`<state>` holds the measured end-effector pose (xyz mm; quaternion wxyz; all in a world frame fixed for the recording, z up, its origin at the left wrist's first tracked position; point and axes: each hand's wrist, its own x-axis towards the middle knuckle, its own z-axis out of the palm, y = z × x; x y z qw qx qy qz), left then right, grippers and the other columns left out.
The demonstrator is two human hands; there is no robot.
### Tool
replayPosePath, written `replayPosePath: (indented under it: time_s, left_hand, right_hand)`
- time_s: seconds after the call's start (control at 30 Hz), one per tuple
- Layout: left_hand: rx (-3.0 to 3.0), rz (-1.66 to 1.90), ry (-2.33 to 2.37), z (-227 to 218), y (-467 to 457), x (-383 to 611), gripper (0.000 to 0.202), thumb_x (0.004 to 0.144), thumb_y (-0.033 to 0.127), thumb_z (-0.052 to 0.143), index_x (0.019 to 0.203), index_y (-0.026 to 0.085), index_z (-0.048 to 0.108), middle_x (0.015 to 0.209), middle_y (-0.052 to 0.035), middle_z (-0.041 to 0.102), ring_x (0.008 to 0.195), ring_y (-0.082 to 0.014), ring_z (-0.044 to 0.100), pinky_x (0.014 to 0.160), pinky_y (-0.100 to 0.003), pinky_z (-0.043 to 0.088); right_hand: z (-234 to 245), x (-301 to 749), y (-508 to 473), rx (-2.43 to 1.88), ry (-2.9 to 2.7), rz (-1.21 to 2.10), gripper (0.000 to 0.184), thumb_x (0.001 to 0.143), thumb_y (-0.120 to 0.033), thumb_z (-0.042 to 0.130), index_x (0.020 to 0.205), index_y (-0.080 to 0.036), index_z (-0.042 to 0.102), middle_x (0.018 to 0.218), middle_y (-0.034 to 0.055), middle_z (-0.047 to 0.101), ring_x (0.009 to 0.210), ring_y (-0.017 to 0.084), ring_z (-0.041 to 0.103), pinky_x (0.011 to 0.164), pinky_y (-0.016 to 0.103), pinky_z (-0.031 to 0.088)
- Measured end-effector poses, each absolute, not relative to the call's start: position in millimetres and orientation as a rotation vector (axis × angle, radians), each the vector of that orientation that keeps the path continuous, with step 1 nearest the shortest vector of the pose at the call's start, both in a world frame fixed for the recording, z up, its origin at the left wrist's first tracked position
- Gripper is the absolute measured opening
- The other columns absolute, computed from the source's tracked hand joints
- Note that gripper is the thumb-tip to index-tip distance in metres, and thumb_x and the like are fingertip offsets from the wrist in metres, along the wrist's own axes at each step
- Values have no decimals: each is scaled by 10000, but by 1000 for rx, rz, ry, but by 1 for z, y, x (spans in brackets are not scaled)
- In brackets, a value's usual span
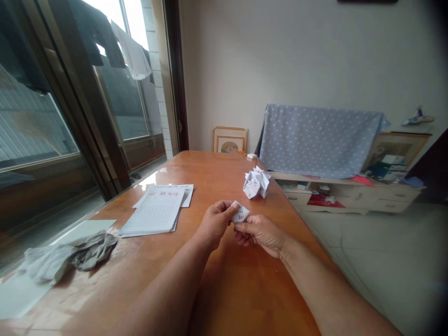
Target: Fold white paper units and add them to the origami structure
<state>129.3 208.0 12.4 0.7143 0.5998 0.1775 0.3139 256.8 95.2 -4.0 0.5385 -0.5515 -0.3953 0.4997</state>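
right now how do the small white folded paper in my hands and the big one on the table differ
The small white folded paper is compact, held by the left hand and right hand; the big white folded paper is spiky, resting on the table. Both show red marks.

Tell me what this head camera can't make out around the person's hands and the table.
Head view only:
The small folded paper: much of it is hidden by the left hand and right hand.
The larger folded paper model: its far side is hidden by its own folds.
The lined paper sheets: the writing is too small to read.
The hanging dark garment: cut off by the top edge.
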Motion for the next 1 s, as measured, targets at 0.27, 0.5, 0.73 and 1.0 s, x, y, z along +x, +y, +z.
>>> replayPosePath:
  time_s: [0.27,0.5,0.73,1.0]
  left_hand:
    - [1315,700,423,7,211,132,354,748,473,792,792,156,641,688,-1,618,609,-110,520,610,-254,396]
    - [1273,641,331,12,209,129,337,794,470,763,838,157,645,744,-15,626,634,-110,526,619,-253,392]
    - [1332,496,242,12,207,126,269,786,390,777,758,150,659,670,-7,590,624,-117,498,627,-267,355]
    - [1296,496,262,10,208,127,248,778,357,780,734,148,654,649,-6,584,614,-110,475,620,-262,347]
  right_hand:
    - [-3,256,95,-1271,-966,1209,271,820,-409,741,834,-143,690,743,74,721,670,167,650,677,304,491]
    - [1,260,93,-1230,-973,1187,257,812,-389,751,869,-141,716,735,62,709,688,165,641,713,311,487]
    - [1,264,93,-1205,-948,1146,268,788,-405,772,855,-151,716,712,44,685,668,154,608,693,299,463]
    - [2,266,92,-1224,-999,1141,237,816,-380,746,854,-148,718,697,48,690,665,159,622,697,304,465]
